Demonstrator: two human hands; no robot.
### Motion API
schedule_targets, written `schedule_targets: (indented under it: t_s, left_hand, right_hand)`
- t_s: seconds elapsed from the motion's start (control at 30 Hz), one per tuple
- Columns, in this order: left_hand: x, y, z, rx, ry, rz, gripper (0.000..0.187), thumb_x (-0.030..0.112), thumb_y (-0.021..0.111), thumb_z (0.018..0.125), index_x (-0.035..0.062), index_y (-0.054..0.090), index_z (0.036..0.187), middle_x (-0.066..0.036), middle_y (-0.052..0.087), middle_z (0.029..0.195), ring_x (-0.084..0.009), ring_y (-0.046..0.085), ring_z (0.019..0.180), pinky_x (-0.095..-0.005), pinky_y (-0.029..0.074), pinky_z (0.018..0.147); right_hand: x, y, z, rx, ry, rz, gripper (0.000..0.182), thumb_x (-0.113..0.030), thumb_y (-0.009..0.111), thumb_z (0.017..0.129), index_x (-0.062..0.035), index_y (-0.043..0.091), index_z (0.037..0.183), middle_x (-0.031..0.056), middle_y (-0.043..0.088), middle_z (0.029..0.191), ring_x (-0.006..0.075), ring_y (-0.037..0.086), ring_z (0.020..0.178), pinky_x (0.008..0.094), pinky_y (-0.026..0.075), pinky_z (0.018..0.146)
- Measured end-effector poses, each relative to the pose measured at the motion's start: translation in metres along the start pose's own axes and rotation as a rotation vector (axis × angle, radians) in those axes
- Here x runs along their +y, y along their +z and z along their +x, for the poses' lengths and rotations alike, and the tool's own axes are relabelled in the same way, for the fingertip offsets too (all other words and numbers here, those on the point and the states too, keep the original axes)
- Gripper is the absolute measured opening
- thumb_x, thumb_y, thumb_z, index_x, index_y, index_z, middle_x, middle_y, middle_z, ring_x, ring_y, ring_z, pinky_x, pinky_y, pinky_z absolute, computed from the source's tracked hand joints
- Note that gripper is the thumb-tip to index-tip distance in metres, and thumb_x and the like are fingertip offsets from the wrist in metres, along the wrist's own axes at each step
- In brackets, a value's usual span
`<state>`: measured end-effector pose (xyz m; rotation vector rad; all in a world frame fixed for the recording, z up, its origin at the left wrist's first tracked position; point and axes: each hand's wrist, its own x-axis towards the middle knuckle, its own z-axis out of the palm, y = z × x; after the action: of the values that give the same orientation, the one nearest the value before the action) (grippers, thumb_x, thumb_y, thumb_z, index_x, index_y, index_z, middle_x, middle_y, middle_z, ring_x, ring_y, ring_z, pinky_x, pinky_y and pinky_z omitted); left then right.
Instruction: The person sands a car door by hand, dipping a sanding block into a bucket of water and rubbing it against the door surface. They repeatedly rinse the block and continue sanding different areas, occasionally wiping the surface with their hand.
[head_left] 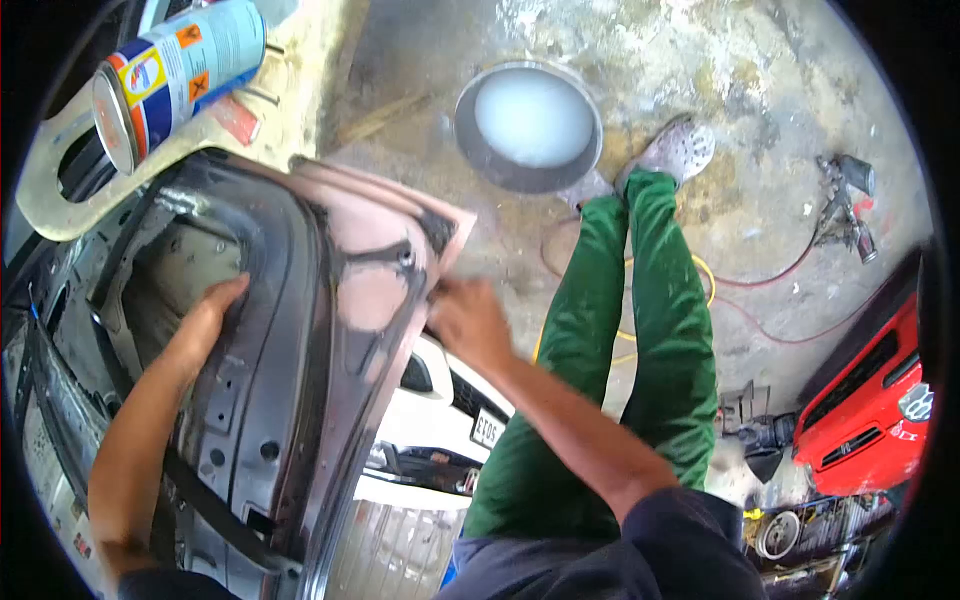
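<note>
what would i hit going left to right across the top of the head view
Can, bucket, right shoe, dark tool on the floor

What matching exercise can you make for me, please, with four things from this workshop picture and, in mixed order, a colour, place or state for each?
Things
1. the paint-type can
2. the bucket
3. the trousers
4. the left hand

Descriptions
A. green
B. at the dark car panel
C. lying on its side, upper left
D. with cloudy whitish liquid inside

Right pairs: 1-C, 2-D, 3-A, 4-B
</note>
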<state>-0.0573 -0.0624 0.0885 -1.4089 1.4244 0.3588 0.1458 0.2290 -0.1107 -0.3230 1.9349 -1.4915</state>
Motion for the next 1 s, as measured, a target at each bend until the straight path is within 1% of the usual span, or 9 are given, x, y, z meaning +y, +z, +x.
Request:
schedule_targets:
  t_s: [0.07, 0.17, 0.2, 0.33, 0.43, 0.53, 0.63, 0.8, 1.0]
  left_hand:
    - [0.006, -0.004, 0.013, -0.054, 0.044, -0.050, 0.071, 0.053, 0.056, 0.098, -0.0039, 0.056, 0.140, -0.017, 0.064, 0.133, -0.0254, 0.063, 0.115, -0.0336, 0.044, 0.107]
    - [-0.010, -0.006, 0.000, -0.153, -0.037, -0.062, 0.072, 0.052, 0.056, 0.099, -0.0047, 0.055, 0.142, -0.018, 0.063, 0.135, -0.0262, 0.061, 0.119, -0.0337, 0.042, 0.109]
    - [-0.005, -0.003, -0.004, -0.154, -0.063, -0.071, 0.073, 0.053, 0.056, 0.099, -0.0052, 0.054, 0.143, -0.018, 0.061, 0.137, -0.0268, 0.060, 0.122, -0.0340, 0.041, 0.110]
    - [-0.019, -0.012, 0.025, 0.022, 0.054, -0.009, 0.073, 0.053, 0.056, 0.098, -0.0061, 0.053, 0.142, -0.018, 0.062, 0.133, -0.0280, 0.063, 0.115, -0.0348, 0.044, 0.106]
    - [-0.022, -0.010, 0.017, -0.078, 0.016, 0.055, 0.071, 0.053, 0.055, 0.099, -0.0078, 0.058, 0.136, -0.018, 0.066, 0.126, -0.0266, 0.063, 0.111, -0.0337, 0.043, 0.105]
    - [-0.016, -0.009, 0.019, 0.007, 0.199, 0.340, 0.070, 0.055, 0.049, 0.102, -0.0083, 0.063, 0.126, -0.016, 0.070, 0.115, -0.0252, 0.064, 0.107, -0.0346, 0.045, 0.100]
    - [-0.006, 0.000, 0.005, 0.056, 0.228, 0.395, 0.063, 0.055, 0.049, 0.102, -0.0038, 0.066, 0.118, -0.013, 0.068, 0.109, -0.0217, 0.062, 0.103, -0.0333, 0.043, 0.098]
    - [-0.006, 0.001, 0.006, 0.200, 0.285, 0.683, 0.077, 0.061, 0.041, 0.103, -0.0096, 0.065, 0.125, -0.035, 0.063, 0.127, -0.0474, 0.059, 0.123, -0.0469, 0.043, 0.108]
    - [0.018, 0.023, 0.000, 0.297, 0.247, 0.944, 0.084, 0.066, 0.032, 0.105, -0.0083, 0.064, 0.129, -0.032, 0.062, 0.132, -0.0459, 0.060, 0.125, -0.0489, 0.043, 0.110]
  right_hand:
    - [-0.029, -0.014, -0.006, 0.066, -0.066, 0.109, 0.014, -0.021, 0.071, 0.084, -0.0091, 0.071, 0.092, 0.0123, 0.068, 0.120, 0.0356, 0.059, 0.106, 0.0483, 0.050, 0.087]
    - [0.005, -0.013, 0.007, -0.326, 0.155, 0.032, 0.023, -0.025, 0.071, 0.088, -0.0145, 0.074, 0.108, 0.0113, 0.062, 0.134, 0.0345, 0.057, 0.112, 0.0475, 0.047, 0.098]
    - [0.015, -0.008, 0.014, -0.043, 0.166, 0.053, 0.021, -0.024, 0.070, 0.090, -0.0151, 0.073, 0.109, 0.0117, 0.063, 0.132, 0.0344, 0.058, 0.108, 0.0481, 0.047, 0.096]
    - [-0.023, -0.004, -0.010, 0.019, -0.063, 0.134, 0.017, -0.025, 0.068, 0.090, -0.0104, 0.072, 0.098, 0.0137, 0.065, 0.125, 0.0358, 0.056, 0.106, 0.0506, 0.048, 0.091]
    - [0.032, 0.004, 0.012, -0.097, 0.252, -0.051, 0.021, -0.024, 0.070, 0.090, -0.0096, 0.073, 0.105, 0.0139, 0.064, 0.127, 0.0368, 0.055, 0.111, 0.0491, 0.048, 0.096]
    - [0.055, -0.034, 0.046, 0.202, 0.158, 0.030, 0.026, -0.020, 0.073, 0.088, -0.0075, 0.072, 0.111, 0.0146, 0.065, 0.126, 0.0379, 0.056, 0.111, 0.0485, 0.047, 0.098]
    - [0.045, -0.102, 0.035, 0.205, 0.101, -0.006, 0.029, -0.017, 0.076, 0.086, -0.0065, 0.071, 0.113, 0.0140, 0.066, 0.124, 0.0383, 0.056, 0.111, 0.0470, 0.045, 0.100]
    - [0.066, -0.197, 0.031, 0.288, 0.254, -0.085, 0.026, -0.018, 0.075, 0.089, -0.0052, 0.071, 0.111, 0.0157, 0.066, 0.122, 0.0364, 0.057, 0.111, 0.0448, 0.046, 0.098]
    - [0.141, -0.246, -0.002, 0.274, 0.445, 0.152, 0.026, -0.020, 0.075, 0.090, -0.0017, 0.069, 0.108, 0.0174, 0.069, 0.112, 0.0364, 0.060, 0.103, 0.0436, 0.047, 0.093]
